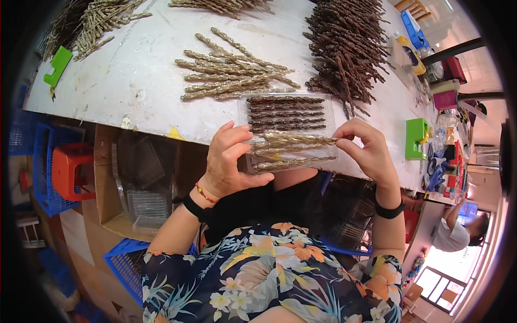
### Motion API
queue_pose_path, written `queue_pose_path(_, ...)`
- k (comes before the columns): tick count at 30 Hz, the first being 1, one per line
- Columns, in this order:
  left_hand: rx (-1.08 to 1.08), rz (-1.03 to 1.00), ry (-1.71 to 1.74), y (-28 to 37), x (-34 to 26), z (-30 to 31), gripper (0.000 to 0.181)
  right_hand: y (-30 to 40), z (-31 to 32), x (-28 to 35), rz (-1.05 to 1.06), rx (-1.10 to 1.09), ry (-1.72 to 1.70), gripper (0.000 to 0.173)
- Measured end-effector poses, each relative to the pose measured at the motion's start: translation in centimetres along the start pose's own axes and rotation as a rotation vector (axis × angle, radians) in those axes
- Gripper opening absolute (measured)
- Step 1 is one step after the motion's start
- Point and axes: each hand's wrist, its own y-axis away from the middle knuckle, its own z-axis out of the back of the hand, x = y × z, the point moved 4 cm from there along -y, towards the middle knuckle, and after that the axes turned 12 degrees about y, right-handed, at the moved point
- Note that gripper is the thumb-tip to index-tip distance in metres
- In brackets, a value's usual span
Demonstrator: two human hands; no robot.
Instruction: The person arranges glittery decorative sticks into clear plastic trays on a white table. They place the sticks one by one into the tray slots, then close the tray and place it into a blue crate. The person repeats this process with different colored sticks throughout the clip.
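Note:
A clear plastic tray lies at the table's edge, its near part reaching over that edge. Dark brown twisted strands lie side by side in its far part, with gold twisted strands in the near part. Between thumb and forefinger, my right hand pinches the right end of gold strands lying over the tray. My left hand is at the tray's left side, thumb and fingers apart; whether it bears on the rim is hard to tell. Beyond the tray spreads a loose pile of gold strands.
A large heap of dark brown strands lies at the right, more bundles along the far side. Green tape dispensers stand at both ends of the white table. Below are a cardboard box and a red stool. Another person is at right.

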Motion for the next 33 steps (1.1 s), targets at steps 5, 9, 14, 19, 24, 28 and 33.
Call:
queue_pose_path(5,-0.011,0.002,-0.005,0.2,0.1,0.0,0.076,-1.9,-1.1,0.7,0.113,-0.006,0.103,0.01)
queue_pose_path(9,-0.013,0.005,-0.017,0.2,0.1,-0.1,0.078,-2.4,-1.6,0.6,0.156,-0.059,0.2,0.009)
queue_pose_path(14,-0.007,0.005,-0.02,0.3,0.1,-0.1,0.08,-2.3,-2.0,-0.2,0.178,-0.161,0.175,0.009)
queue_pose_path(19,-0.026,-0.007,-0.038,-0.2,-0.2,0.0,0.078,-2.2,-1.8,-0.7,0.167,-0.225,0.05,0.01)
queue_pose_path(24,-0.027,-0.007,-0.033,0.0,-0.2,0.1,0.081,-1.0,-1.0,-1.6,-0.028,-0.233,-0.143,0.008)
queue_pose_path(28,-0.02,-0.008,-0.035,0.0,-0.1,0.0,0.081,0.3,-0.8,-1.2,0.097,-0.167,0.02,0.008)
queue_pose_path(33,-0.011,-0.024,-0.057,-0.1,-0.2,0.0,0.079,0.8,-2.1,0.1,0.128,-0.179,0.082,0.008)
